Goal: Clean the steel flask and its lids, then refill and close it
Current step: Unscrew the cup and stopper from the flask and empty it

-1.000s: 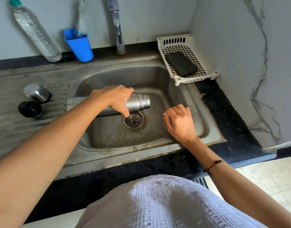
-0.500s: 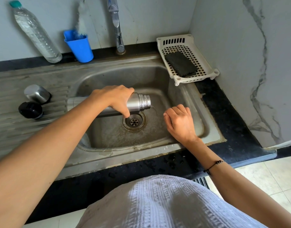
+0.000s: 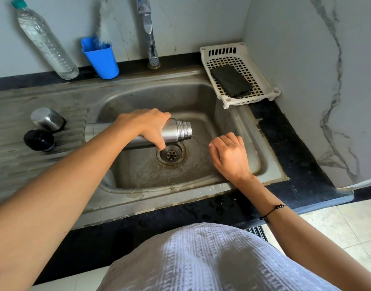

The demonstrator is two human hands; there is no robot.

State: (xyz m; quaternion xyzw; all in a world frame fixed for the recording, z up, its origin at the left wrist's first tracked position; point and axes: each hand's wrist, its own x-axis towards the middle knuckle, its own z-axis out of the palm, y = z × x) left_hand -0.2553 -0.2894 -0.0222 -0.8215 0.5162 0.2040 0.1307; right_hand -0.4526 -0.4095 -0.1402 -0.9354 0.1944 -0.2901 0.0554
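Note:
My left hand (image 3: 148, 126) grips the steel flask (image 3: 176, 131), which lies almost level over the sink basin (image 3: 138, 171) with its open threaded mouth pointing right. A thin trickle of water runs from the mouth toward the drain (image 3: 171, 154). To the right of the flask's mouth my right hand (image 3: 229, 154) hovers over the basin with its fingers loosely curled, holding nothing. The steel cup lid (image 3: 47, 119) and the black inner stopper (image 3: 39, 140) rest on the ribbed drainboard at the left.
A tap (image 3: 149, 32) stands behind the basin. At the back left are a clear water bottle (image 3: 44, 40) and a blue cup (image 3: 100, 57) holding a bottle brush (image 3: 102, 24). A white slotted tray (image 3: 264, 85) with a dark scrub pad (image 3: 230, 79) sits at the basin's right corner.
Almost nothing has moved. The flask stays level in my left hand, water still dribbling from its mouth, and my right hand keeps its place.

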